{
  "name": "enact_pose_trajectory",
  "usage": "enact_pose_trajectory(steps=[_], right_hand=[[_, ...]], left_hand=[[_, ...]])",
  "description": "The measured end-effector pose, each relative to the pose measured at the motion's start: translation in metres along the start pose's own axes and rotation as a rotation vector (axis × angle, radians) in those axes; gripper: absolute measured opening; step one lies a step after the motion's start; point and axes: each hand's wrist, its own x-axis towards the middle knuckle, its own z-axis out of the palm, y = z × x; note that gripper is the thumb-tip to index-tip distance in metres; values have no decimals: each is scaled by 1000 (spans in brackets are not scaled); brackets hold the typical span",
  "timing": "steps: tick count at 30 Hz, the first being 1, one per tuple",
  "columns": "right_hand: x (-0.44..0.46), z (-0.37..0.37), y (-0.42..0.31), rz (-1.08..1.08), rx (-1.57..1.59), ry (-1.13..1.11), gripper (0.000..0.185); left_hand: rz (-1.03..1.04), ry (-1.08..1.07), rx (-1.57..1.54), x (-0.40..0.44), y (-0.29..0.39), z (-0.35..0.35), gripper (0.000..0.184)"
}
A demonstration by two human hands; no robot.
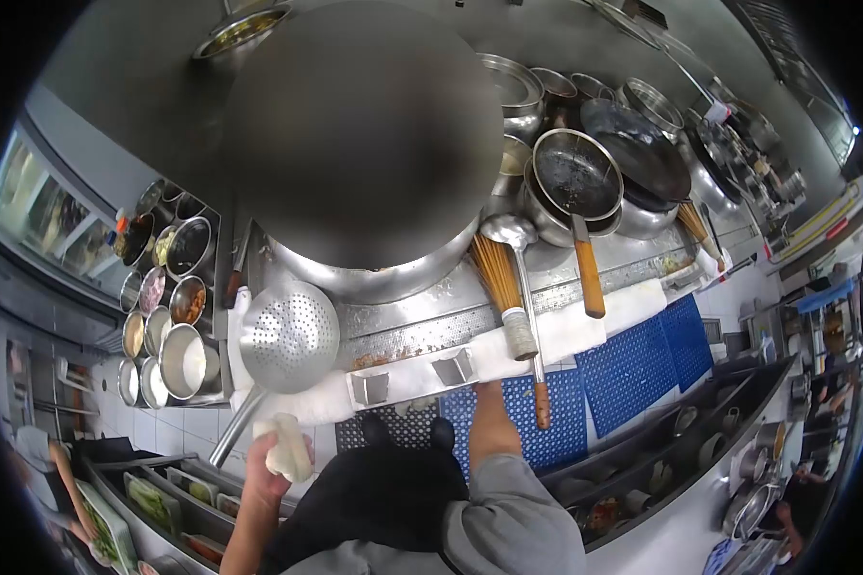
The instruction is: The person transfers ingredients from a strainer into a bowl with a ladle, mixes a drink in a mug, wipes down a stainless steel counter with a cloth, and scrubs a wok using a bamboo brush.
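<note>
My left hand (267, 465) is closed around a folded white cloth (291, 450), just below the range's front edge. The metal handle of a perforated strainer (290, 335) slants down beside it; the strainer's bowl rests on the edge. My right forearm (492, 426) reaches forward to the range front, where the hand disappears under the towel-covered rail (571, 319), so its fingers are hidden. Above that arm lie a bamboo brush (499, 278) and a long ladle (524, 287). A large metal vessel (384, 284) stands ahead, its top hidden by a dark blur.
Stacked pans (577, 172) and a dark wok (635, 153) crowd the right. Metal seasoning containers (182, 361) stand at left. Blue mats (623, 355) cover part of the floor. A counter with food trays (153, 503) is behind me at left, near another person (43, 470).
</note>
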Motion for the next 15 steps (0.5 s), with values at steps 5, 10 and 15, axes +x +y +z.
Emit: enact_pose_trajectory(steps=[5, 10, 15], right_hand=[[-25, 8, 10, -116, -34, 56, 44], [-143, 21, -12, 103, -820, 210, 32], [-271, 74, -102, -793, -1853, -8, 30]], left_hand=[[-8, 12, 83, 12, 7, -33, 61], [206, -57, 164, 33, 11, -11, 77], [53, -271, 155, 42, 41, 15, 71]])
